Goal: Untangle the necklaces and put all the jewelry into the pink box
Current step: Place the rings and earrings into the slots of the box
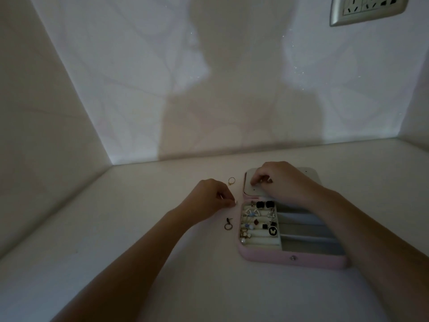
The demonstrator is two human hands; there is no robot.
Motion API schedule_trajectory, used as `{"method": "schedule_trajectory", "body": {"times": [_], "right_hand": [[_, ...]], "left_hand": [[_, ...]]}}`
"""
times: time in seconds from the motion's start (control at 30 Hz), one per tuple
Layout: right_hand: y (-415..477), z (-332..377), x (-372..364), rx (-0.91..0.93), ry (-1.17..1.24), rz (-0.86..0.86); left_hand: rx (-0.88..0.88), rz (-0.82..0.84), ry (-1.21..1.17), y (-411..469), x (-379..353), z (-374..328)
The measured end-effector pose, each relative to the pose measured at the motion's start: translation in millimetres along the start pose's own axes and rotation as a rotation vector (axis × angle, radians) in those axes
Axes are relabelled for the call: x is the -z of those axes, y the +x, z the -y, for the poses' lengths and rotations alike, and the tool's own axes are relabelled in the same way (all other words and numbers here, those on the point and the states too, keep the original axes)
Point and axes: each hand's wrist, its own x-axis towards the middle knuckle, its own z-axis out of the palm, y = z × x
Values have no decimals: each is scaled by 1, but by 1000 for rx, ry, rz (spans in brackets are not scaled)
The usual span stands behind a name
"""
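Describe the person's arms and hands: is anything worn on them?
Both arms are bare as far as the view shows: no sleeves, gloves, watch or bracelet on the left arm or right arm. The left hand and right hand show no rings that I can make out, though the light is dim. No markings are visible.

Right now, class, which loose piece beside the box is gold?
The ring on the far side of the left hand; the dark hoop earring lies on its near side.

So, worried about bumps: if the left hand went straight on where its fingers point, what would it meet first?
Likely the pink box, its left wall just beyond the left hand; depth unclear.
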Motion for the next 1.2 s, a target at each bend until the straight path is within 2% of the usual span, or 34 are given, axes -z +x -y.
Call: {"method": "schedule_trajectory", "body": {"times": [0.33, 0.47, 0.7, 0.8, 0.97, 1.2], "right_hand": [[-2, 4, 1, 18, 52, -3], [-2, 6, 1, 41, 178, -22], [-7, 24, 7, 77, 331, 61], [-8, 30, 9, 94, 408, 45], [-7, 29, 9, 121, 362, -23], [-6, 27, 11, 76, 436, -10]], "left_hand": [[52, -42, -57, -1, 11, 10], [65, -63, -227, -4, 19, 4], [107, 8, -624, -10, 38, -24], [116, 40, -708, -12, 42, -34], [109, 18, -727, -13, 42, -39], [-26, -42, -562, -16, 46, -40]]}}
